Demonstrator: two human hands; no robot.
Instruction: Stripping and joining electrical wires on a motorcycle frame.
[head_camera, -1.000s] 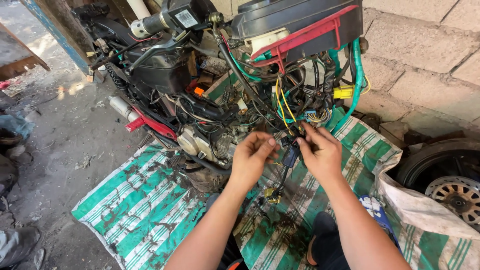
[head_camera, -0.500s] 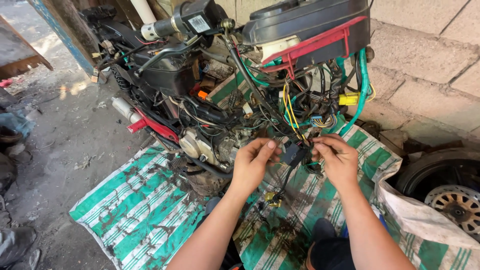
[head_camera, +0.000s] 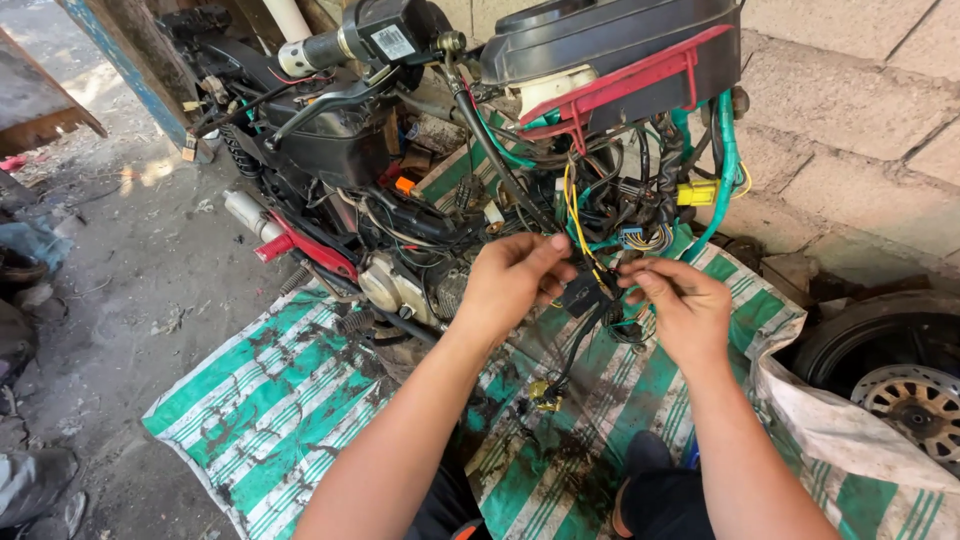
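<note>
Motorcycle (head_camera: 420, 190): lying stripped on its side, red frame rail and black seat base uppermost, its wiring loom spilling out toward the person; everything below is placed from it.
Mat (head_camera: 270, 410): green-and-white striped woven sheet, oil-stained, spread under and in front of the motorcycle, on bare dirty concrete.
Wall (head_camera: 860, 110): rough grey block, close behind the motorcycle on its right.
Wheel (head_camera: 900, 390): a tyre with a spoked hub, to the right of the motorcycle and partly under a fold of the mat.
Loom (head_camera: 600, 215): yellow, green and black wires hanging from below the red rail, with a yellow plug and a blue plug among them.
Left hand (head_camera: 510, 285): just in front of the loom, fingers closed, thumb and forefinger pinching the black connector.
Right hand (head_camera: 675, 310): beside the left, fingertips pinched on the wires that run into the same connector.
Black connector (head_camera: 583, 292): small block between the two hands, in front of the motorcycle's engine, a black lead dropping from it toward the mat.
Doing it well: I'd say hold the block steady with the left and work on the housing, not the wires; pulling on the thin leads could tear them out of their terminals.
Watch for: neighbouring wires snagging between the fingers.
</note>
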